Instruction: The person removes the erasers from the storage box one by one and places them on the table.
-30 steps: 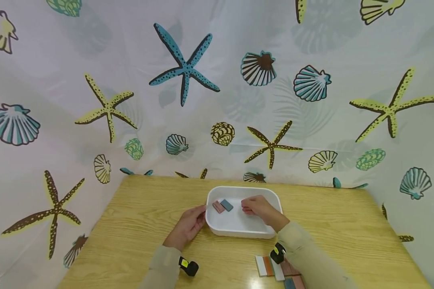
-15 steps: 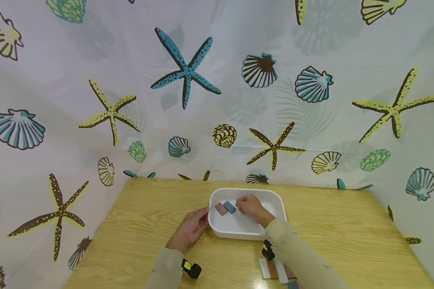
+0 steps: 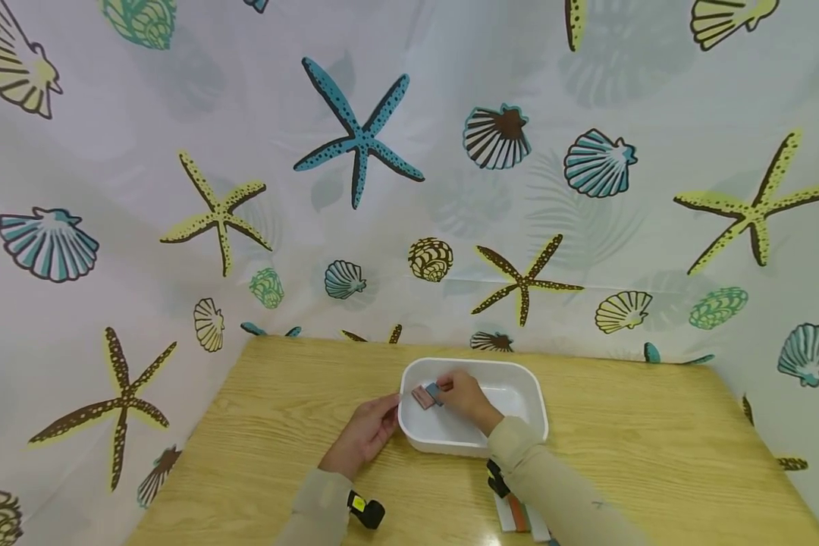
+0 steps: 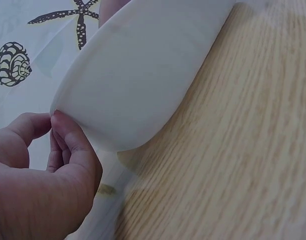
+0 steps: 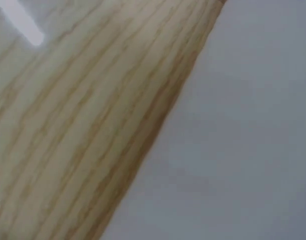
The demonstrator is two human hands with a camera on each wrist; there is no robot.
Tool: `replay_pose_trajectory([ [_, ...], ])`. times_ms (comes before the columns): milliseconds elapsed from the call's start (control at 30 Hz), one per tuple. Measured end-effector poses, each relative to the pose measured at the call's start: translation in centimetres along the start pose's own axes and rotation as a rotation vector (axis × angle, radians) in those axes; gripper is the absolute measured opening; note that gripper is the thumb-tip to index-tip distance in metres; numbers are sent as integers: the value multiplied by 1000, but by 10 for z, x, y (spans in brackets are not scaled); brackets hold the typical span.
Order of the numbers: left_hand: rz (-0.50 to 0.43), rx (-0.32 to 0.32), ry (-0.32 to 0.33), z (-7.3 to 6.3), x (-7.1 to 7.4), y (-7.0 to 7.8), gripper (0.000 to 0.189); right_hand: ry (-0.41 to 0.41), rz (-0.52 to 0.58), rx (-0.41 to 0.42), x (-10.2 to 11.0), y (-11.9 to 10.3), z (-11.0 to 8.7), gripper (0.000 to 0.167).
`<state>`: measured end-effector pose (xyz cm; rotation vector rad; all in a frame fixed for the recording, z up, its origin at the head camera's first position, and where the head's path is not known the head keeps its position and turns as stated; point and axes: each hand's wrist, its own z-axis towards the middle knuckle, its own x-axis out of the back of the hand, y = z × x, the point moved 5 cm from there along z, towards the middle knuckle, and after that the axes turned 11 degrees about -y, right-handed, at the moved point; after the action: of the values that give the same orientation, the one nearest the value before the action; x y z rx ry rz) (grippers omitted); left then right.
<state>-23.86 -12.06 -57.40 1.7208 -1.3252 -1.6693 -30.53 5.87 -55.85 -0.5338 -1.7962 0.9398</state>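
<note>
My left hand (image 3: 368, 434) grips the left rim of a white plastic tub (image 3: 444, 446); in the left wrist view the thumb and index finger of that hand (image 4: 68, 160) pinch the edge of the tub (image 4: 138, 75). Inside the tub's left half lie a small pink tile (image 3: 422, 396) and a blue tile (image 3: 433, 391), side by side. My right hand (image 3: 465, 396) reaches into the tub, its curled fingers pinching the blue tile and covering its right part. The right wrist view shows only the tub's white outer wall (image 5: 232, 135) and wood, not the hand.
Flat strips, white (image 3: 506, 515) and orange (image 3: 518, 513), lie on the wooden table (image 3: 280, 432) in front of the tub, partly hidden by the right sleeve (image 3: 553, 485). A curtain (image 3: 396, 182) with shells and starfish surrounds the table's back and sides.
My right hand has moved left across the tub, its fingers closing in, and now covers part of the blue tile. The left hand stays at the rim. The head view has shifted slightly.
</note>
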Motion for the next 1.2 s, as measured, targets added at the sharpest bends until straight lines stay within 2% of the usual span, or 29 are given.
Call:
replay_pose_trajectory([
  [300,-31,13,-10,1,0,-4,43,32,-152,72,-3,-11,0,20],
  [433,-4,18,-6,2,1,-6,41,35,-204,108,-3,-13,-1,20],
  [533,17,28,-16,4,1,-7,41,54,-230,115,-3,-13,-3,20],
  [733,25,43,-18,5,2,-7,44,70,-246,57,-4,-13,-7,23],
  [867,16,39,-14,5,1,-5,43,73,-174,8,1,-17,-13,30],
  [967,9,30,-17,5,1,-4,42,69,-75,-17,7,-23,-20,29],
  [1067,15,34,-15,4,2,-3,41,14,128,-29,10,-30,-28,24],
  [1200,23,39,-13,-1,3,-1,42,-114,451,-8,9,-44,-43,26],
])
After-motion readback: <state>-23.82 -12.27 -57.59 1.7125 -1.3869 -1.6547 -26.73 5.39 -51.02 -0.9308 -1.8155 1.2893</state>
